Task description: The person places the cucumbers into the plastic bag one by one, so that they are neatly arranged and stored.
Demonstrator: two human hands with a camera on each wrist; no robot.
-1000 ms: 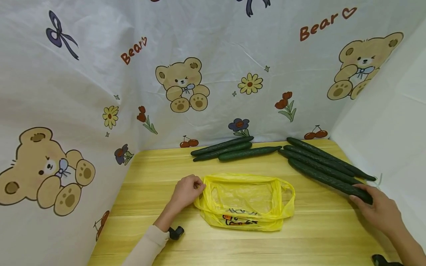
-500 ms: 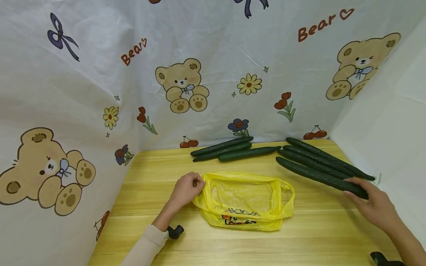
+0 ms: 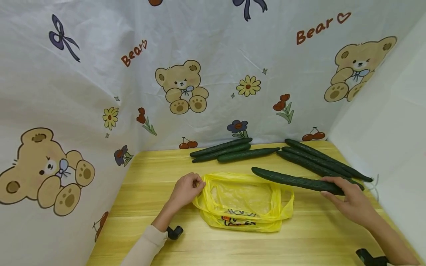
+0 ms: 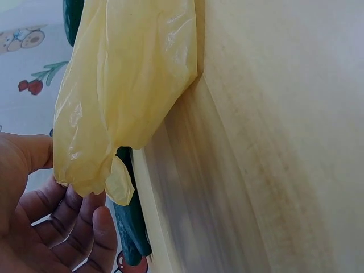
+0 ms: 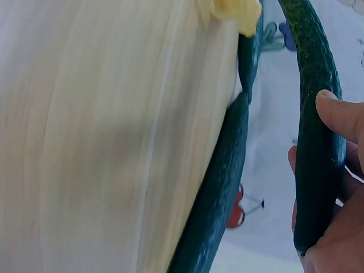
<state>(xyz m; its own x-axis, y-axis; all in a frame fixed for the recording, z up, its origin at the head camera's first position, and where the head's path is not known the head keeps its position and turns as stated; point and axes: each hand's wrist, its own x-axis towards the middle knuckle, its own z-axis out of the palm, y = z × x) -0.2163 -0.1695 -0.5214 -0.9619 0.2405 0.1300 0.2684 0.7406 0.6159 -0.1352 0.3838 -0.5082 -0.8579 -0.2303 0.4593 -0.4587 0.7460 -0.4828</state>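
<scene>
On the table lies a yellow plastic bag [image 3: 273,224], its mouth spread wide and a handle loop at its right side. My left hand [image 3: 187,189] pinches the bag's left edge; in the left wrist view the thumb and fingertips meet the yellow film [image 4: 128,68]. A long dark green cucumber [image 3: 293,180] is gripped near its right end by my right hand [image 3: 352,203]. Its far tip overlaps the bag's back right rim. In the right wrist view, thumb and fingers wrap round the held cucumber [image 5: 318,182], above the tabletop.
Three cucumbers [image 3: 314,165] lie slanted together at the back right. Another three, including a front one [image 3: 247,154], lie along the back edge. A bear-print cloth [image 3: 219,48] hangs behind the wooden table [image 3: 149,207]. A white wall [image 3: 389,140] stands at the right.
My right hand has lifted a cucumber off the right-hand group and carried it left, to the bag's right rim. My left hand stays at the bag's edge.
</scene>
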